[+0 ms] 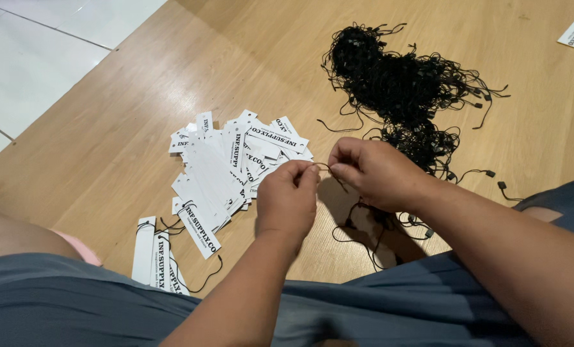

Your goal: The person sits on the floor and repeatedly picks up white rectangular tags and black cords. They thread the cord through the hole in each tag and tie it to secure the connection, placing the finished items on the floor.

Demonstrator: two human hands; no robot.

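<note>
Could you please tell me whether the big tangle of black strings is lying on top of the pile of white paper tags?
No, the tangled heap of black strings lies on the wooden floor beside the scattered pile of white paper tags, apart from it.

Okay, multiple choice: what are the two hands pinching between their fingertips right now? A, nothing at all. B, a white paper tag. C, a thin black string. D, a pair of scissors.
C: the left hand and right hand meet fingertip to fingertip on a thin black string, with the white paper tags lying untouched beside them.

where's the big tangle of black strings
In the head view, the tangle of black strings lies on the wooden floor, upper right, just beyond the right hand.
</note>
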